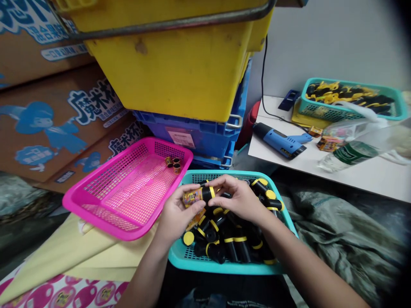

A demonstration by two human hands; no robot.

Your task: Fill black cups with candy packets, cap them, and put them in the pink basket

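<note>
The left hand (pixel 176 214) and right hand (pixel 239 199) gripped a black plastic cylinder with yellow rim and orange label (pixel 199 195) (lettering illegible); a brown cardboard carton (pixel 61 128) read "魔术杯".

A white worktop (pixel 369 179) carries a blue heat gun (pixel 278 139) near its left front corner, a filled teal basket (pixel 330 111) toward the far edge, and a green-labelled bottle (pixel 348 155) beside small orange packets (pixel 328 143). Separately, pale yellow sheeting (pixel 115 254) lies on a pink-patterned surface (pixel 85 295), under a pink basket (pixel 133 235).
</note>
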